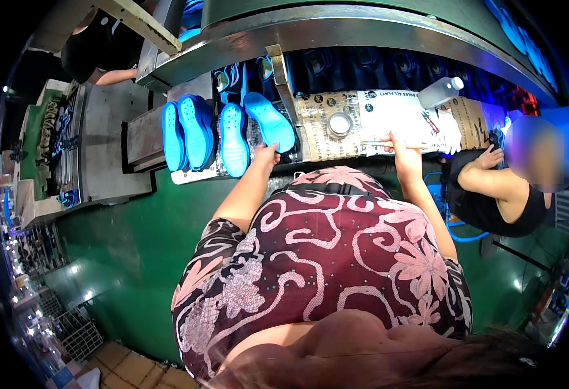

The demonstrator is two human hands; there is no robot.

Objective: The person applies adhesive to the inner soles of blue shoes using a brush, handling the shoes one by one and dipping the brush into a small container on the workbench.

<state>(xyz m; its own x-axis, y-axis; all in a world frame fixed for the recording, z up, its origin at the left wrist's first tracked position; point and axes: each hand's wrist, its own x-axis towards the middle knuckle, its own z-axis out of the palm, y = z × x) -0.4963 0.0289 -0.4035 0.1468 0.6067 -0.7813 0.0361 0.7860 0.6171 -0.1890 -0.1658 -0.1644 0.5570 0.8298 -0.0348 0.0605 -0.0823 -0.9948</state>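
Observation:
My left hand (266,157) grips the lower end of a tilted bright blue shoe sole (270,122) at the bench edge. Beside it lies another blue sole (234,139), apart from my fingers. Raised fingers on my right hand (398,146) pinch a thin pale stick-shaped tool (417,146), which looks like a brush held sideways. Between my hands, farther back, a small round jar (339,124) stands on the cardboard-covered bench (314,146). Stacked blue soles (195,133) rest on the left.
A white bottle (440,92) stands at the back right, near a white glove (450,131). Dark shoe uppers (365,68) line the shelf beneath a metal rail (388,23). A co-worker (502,188) sits close on my right. Another person's arm (112,77) shows far left.

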